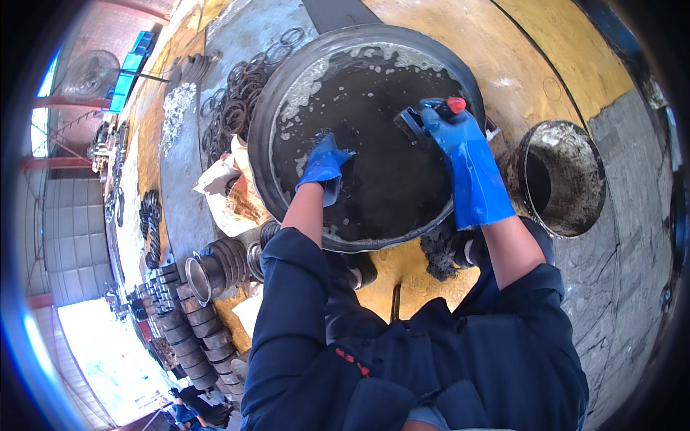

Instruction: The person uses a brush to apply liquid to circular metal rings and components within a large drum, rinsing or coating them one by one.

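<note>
A wide, round dark basin (pixel 263 154) sat low in front of the person, in the middle of the scene, holding dark liquid (pixel 388 179) with pale foam along its far and left sides. Both arms reached over its near rim from dark sleeves pushed up to the forearms, with bare skin between cuff and glove.

The blue-gloved left hand (pixel 325 164) was lowered into the left half of the basin, forearm angled forward and slightly right, wrist bent downward. Its fingertips were hidden at the liquid, so I cannot tell whether they were apart or together, or held anything.

The blue-gloved right hand (pixel 454 133) was over the right half, farther out, its forearm leaning forward and left. Its fingers were curled around a red piece (pixel 456 105), whose end stuck out beside them. A dark part (pixel 411 126) showed just left of that hand; whether it joined the red piece, I cannot tell.

Right of the basin stood a crusted bucket (pixel 576 188). To the left lay a crumpled pale bag (pixel 228 195), with dark rings (pixel 236 113) farther off and ribbed metal parts (pixel 224 264) nearer.
</note>
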Motion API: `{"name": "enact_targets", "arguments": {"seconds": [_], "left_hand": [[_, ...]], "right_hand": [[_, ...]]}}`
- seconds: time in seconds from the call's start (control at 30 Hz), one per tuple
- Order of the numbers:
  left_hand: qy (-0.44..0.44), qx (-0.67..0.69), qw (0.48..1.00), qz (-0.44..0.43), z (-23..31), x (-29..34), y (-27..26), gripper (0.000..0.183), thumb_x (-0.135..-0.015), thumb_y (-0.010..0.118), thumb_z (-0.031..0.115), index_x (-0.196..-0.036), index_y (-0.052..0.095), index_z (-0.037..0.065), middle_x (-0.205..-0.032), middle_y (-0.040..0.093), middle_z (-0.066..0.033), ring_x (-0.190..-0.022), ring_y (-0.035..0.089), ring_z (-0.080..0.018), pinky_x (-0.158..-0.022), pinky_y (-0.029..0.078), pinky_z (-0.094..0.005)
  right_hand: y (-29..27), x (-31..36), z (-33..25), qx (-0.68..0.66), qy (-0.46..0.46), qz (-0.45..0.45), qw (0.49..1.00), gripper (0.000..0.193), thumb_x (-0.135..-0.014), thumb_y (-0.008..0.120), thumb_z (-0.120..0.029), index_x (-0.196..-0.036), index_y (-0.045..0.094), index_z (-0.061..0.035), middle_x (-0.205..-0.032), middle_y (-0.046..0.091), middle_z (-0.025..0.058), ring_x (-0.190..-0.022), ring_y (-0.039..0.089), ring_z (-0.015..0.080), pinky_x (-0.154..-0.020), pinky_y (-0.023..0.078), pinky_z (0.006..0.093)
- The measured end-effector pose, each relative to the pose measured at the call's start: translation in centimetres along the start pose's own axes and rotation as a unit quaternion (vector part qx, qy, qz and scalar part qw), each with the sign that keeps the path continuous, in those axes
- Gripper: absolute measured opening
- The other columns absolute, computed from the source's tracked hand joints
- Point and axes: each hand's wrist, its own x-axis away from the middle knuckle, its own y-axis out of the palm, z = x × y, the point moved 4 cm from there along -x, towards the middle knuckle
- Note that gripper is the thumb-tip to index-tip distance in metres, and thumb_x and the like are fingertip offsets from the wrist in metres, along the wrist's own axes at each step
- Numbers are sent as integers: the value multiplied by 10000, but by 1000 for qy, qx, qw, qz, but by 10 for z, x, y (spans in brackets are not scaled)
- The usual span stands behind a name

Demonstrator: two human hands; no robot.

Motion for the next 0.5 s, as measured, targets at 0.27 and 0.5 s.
{"name": "enact_targets", "arguments": {"seconds": [0.27,0.5], "left_hand": [[19,47,998,-43,-22,-2,15,549,-765,696,193,-1247,549,-27,-1199,597,-284,-1126,588,-390,-954,463,-403],[-24,193,981,-11,-57,9,-8,557,-768,727,222,-1248,561,-6,-1193,621,-242,-1106,604,-362,-941,473,-387]], "right_hand": [[-7,-4,6,-2,28,13,1000,219,-884,686,-169,-1062,686,-41,-940,698,60,-859,638,119,-810,511,281],[6,0,-1,-1,13,-2,1000,227,-883,691,-178,-1067,684,-46,-950,699,52,-862,638,119,-816,509,282]]}}
